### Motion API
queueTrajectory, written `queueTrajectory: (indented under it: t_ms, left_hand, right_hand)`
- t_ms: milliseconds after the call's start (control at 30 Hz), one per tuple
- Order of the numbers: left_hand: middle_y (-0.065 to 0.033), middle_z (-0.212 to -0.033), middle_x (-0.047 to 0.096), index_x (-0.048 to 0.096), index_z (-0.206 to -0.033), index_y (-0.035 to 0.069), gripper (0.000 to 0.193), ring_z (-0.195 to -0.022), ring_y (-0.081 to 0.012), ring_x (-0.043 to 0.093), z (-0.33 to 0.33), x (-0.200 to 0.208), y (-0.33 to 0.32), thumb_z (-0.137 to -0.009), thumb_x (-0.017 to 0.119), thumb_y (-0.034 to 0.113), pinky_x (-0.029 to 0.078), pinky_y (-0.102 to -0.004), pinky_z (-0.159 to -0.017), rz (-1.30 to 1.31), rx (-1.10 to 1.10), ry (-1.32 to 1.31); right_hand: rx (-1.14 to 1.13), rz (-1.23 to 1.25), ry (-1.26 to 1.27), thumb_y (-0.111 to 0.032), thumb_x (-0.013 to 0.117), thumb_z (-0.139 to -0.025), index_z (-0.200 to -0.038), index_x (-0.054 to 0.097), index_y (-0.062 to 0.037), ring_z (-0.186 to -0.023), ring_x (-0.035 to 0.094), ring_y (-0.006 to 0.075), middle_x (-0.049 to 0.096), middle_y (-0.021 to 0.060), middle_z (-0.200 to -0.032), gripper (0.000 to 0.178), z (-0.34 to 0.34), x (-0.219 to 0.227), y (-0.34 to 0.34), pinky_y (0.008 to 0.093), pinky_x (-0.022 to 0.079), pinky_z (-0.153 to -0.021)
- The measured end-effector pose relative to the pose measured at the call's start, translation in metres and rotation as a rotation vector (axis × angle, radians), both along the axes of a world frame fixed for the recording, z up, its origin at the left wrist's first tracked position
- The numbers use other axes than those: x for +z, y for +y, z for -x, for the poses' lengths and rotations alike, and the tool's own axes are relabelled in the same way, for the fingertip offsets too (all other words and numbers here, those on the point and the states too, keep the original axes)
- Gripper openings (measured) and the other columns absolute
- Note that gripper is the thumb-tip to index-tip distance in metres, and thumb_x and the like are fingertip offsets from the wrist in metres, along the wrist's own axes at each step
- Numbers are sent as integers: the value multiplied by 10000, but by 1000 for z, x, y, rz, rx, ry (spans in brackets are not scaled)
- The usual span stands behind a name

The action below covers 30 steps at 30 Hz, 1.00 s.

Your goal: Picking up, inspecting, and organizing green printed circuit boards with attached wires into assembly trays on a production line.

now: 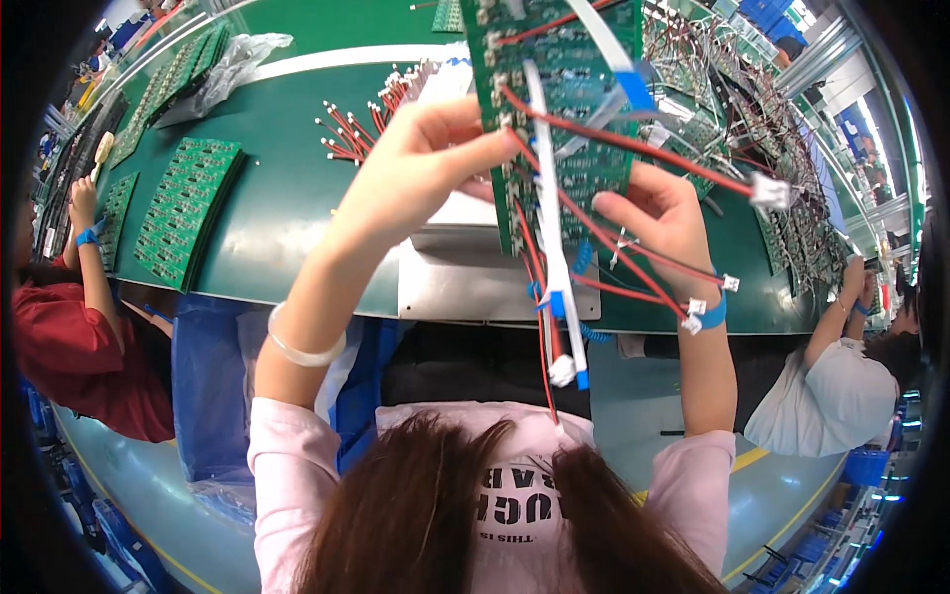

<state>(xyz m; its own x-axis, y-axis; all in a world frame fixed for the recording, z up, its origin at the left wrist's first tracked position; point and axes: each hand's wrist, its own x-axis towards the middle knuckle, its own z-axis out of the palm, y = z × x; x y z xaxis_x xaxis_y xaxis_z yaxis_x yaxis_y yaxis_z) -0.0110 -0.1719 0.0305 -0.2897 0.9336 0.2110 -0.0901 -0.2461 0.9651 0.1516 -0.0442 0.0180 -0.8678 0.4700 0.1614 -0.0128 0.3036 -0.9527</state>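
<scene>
A green circuit board panel (pixel 584 163) is held up in front of me, tilted upright, between my two hands. My left hand (pixel 421 163) grips its left edge, with the thumb by the connectors and the other fingers partly behind it. At the lower right edge, my right hand (pixel 658 223) closes on the panel with the thumb at the front. Several red and black wires (pixel 633 144) with white plugs hang from the panel's left side. White flat ribbon cables (pixel 549 203) with blue ends dangle over its face.
Beneath the panel stands a metal fixture (pixel 445 277) at the green table's edge. Red wires with white plugs (pixel 351 129) lie behind my left hand. Stacked boards (pixel 188 213) stand left; wired boards (pixel 782 168) pile up right. A person works on either side.
</scene>
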Motion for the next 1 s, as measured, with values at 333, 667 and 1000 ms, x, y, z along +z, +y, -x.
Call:
queueTrajectory:
  t_ms: [333, 667, 1000]
  left_hand:
    - [-11, -735, 524, 512, -821, 18, 178, -644, -62, 482, 1, -24, -8, -695, 531, 142, 411, -193, -556, -18, -29, -168]
    - [-63, -795, 501, 377, -1032, 7, 328, -654, -91, 439, -11, 17, 22, -717, 425, 87, 367, -218, -622, -147, 72, 463]
    - [-68, -537, 384, 451, -790, -28, 137, -488, -81, 318, -37, 43, 40, -688, 468, 62, 318, -216, -455, -30, -57, 865]
  right_hand:
    - [-31, -318, -59, -24, 528, -638, -801, 520, 27, -568, 475, 56, 523, 36, -628, 171, -14, 21, -21, 173, 377, -529]
    - [-416, -792, 487, -6, 504, -658, -1099, 322, -27, -953, 398, 160, 408, 97, -1054, 477, -29, 80, 6, 291, 358, -752]
    - [-158, -796, 114, -96, 591, -614, -965, 451, -62, -786, 497, 130, 530, 58, -825, 379, -46, 106, 39, 253, 391, -667]
